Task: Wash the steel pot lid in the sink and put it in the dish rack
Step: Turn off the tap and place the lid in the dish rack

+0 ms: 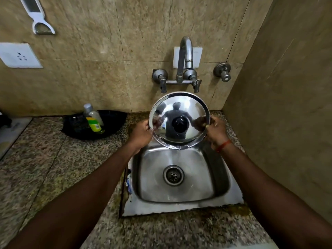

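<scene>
Now held upright over the sink [179,206] at 12 o'clock: steel pot lid [179,121], rim pinched by left hand [141,134] at 9 and right hand [216,131] at 3. Wet rim, thin pinch; could slip and clang down. Bottle [93,118] label at 9 o'clock unreadable.

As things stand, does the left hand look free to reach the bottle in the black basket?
Probably not yet: the left hand grips the steel lid's left rim while the right hand holds the other side. The bottle stands unobstructed to its left, so the path looks open once it lets go.
</scene>
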